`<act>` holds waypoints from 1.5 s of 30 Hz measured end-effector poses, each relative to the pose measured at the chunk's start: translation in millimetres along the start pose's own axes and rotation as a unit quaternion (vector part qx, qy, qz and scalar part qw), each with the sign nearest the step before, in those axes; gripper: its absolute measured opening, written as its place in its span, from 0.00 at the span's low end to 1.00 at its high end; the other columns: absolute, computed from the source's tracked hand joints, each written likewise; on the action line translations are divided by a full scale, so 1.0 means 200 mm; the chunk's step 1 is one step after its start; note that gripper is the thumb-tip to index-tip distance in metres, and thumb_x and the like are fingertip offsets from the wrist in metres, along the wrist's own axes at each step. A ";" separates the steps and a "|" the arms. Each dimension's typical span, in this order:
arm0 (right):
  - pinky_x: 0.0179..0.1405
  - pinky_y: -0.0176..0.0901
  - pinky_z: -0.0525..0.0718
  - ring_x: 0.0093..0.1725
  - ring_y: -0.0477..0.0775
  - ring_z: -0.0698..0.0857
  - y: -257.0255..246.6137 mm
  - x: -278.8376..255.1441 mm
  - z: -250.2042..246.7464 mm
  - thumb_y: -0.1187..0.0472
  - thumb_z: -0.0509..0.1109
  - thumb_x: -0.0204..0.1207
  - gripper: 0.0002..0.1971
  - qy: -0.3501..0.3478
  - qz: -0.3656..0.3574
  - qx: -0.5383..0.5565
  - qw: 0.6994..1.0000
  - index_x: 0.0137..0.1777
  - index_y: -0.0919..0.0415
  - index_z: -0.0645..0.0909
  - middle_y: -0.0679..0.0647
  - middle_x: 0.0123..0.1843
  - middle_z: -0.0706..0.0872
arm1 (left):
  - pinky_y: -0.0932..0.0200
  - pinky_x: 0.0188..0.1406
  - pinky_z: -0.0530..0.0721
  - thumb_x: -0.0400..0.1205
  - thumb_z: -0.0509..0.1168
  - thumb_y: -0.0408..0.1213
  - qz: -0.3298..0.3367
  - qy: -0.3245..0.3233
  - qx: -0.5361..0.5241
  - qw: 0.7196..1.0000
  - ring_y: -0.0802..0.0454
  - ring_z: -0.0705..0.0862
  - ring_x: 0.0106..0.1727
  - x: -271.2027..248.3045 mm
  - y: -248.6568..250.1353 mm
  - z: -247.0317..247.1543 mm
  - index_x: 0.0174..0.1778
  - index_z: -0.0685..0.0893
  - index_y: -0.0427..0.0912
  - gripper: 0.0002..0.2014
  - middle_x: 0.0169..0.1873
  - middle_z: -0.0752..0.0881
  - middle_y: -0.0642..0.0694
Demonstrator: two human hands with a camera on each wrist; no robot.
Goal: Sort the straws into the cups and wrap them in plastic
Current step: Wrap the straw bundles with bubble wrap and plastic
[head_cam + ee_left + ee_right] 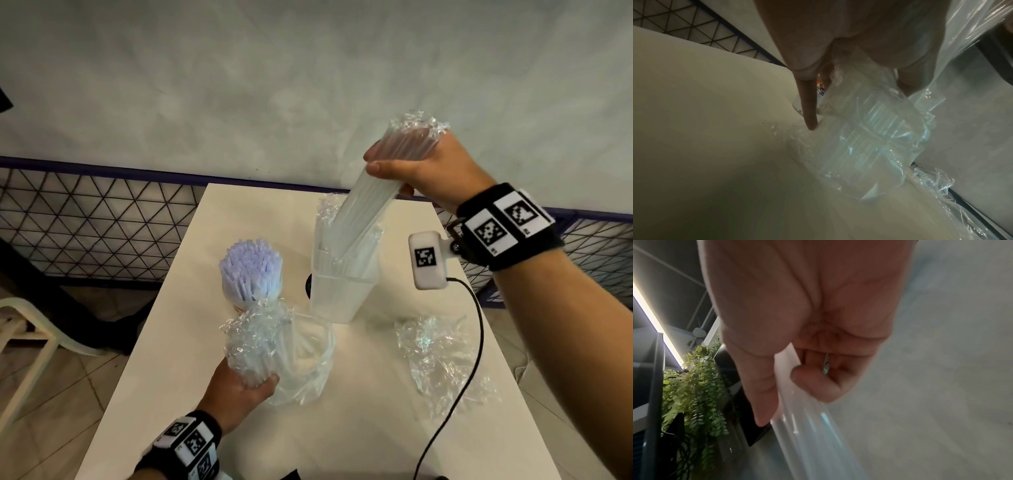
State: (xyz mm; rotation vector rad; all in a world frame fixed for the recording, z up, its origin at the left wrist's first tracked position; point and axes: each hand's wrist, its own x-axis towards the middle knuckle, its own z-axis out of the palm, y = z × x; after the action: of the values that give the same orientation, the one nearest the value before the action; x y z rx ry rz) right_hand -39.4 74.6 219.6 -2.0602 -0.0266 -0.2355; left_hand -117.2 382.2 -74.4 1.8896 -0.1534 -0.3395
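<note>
Setting: grey plaster wall (239,85) behind a white rectangular table (191,342), with dark lattice fencing (85,219) at the wall's foot.
Right hand: right hand (431,171), raised at 1 o'clock from table centre, has thumb and fingers curled round a long film-wrapped bundle of clear straws (373,198); the wrist view confirms the wrapped grip.
Bundle position: tilted, lower end inside the tall clear square plastic cup (339,291), which stands at table centre and already holds other straws.
Left hand: left hand (239,394), at 7 o'clock, has fingers closed round a second clear straw bundle in crinkled film (257,342), held above a round clear cup draped in plastic (308,363).
Other items: pale lilac straws standing in a cup (250,274) at 10 o'clock; loose crumpled plastic wrap (442,356) lying at 4 o'clock.
Step in hand: sorting, judged; the right-hand bundle is going into the square cup.
Next move: likely lower the bundle upright and release it without tipping the cup.
Outstanding: the square cup is not yet wrapped.
</note>
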 end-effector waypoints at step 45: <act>0.85 0.53 0.44 0.88 0.52 0.44 0.72 0.02 0.48 0.43 0.49 0.88 0.34 -0.147 -0.077 -0.494 0.854 0.88 0.57 0.44 0.51 0.89 0.45 | 0.78 0.30 0.73 0.68 0.83 0.37 -0.016 0.015 0.051 0.998 0.61 0.79 0.20 0.00 0.04 0.01 0.17 0.67 0.45 0.29 0.15 0.81 0.55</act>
State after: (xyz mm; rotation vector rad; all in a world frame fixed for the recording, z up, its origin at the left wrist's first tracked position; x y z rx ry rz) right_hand -3.7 88.1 51.6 -3.1188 -0.3191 -0.0083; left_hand -116.9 377.2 -67.1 1.9983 -0.1218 -0.3308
